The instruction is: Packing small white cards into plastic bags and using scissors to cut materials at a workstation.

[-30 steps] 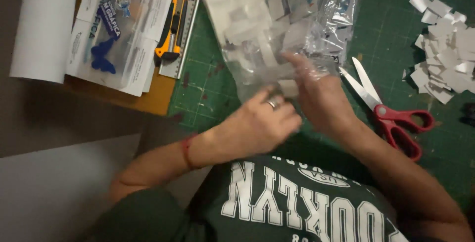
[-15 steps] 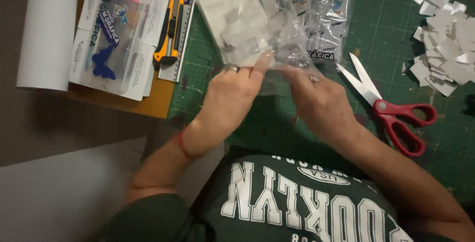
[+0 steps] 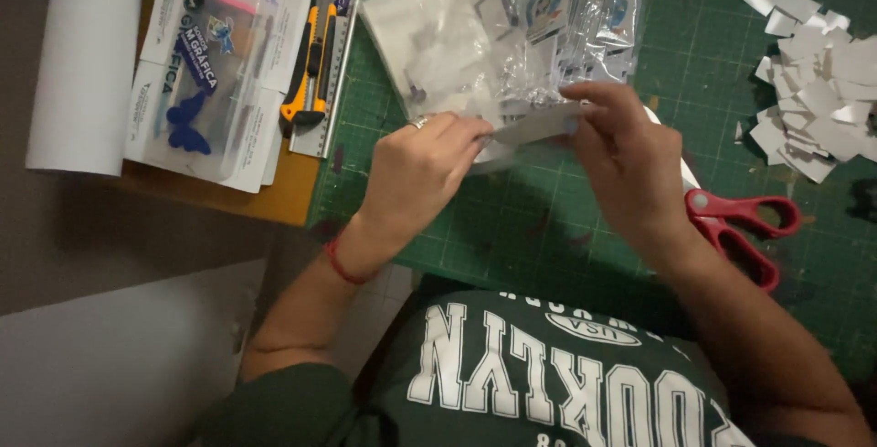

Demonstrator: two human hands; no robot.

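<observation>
My left hand (image 3: 416,178) and my right hand (image 3: 626,159) hold a small clear plastic sleeve (image 3: 534,126) between them, just above the green cutting mat (image 3: 548,228). The left fingers pinch its left end, the right fingertips pinch its right end. A ring shows on the left hand and a red cord on the left wrist. Behind the hands lies a heap of clear plastic bags (image 3: 457,41) with small printed cards inside. Red-handled scissors (image 3: 740,223) lie on the mat, partly hidden by my right hand.
A pile of white paper scraps (image 3: 818,82) sits at the right. A yellow-and-black utility knife (image 3: 306,68) and a metal ruler (image 3: 333,54) lie at the mat's left edge. Blister packs (image 3: 201,73) and a white paper roll (image 3: 87,54) lie further left.
Both hands rose from a low clasp and drew apart. They now stretch a clear sleeve between them, nearer the bag heap.
</observation>
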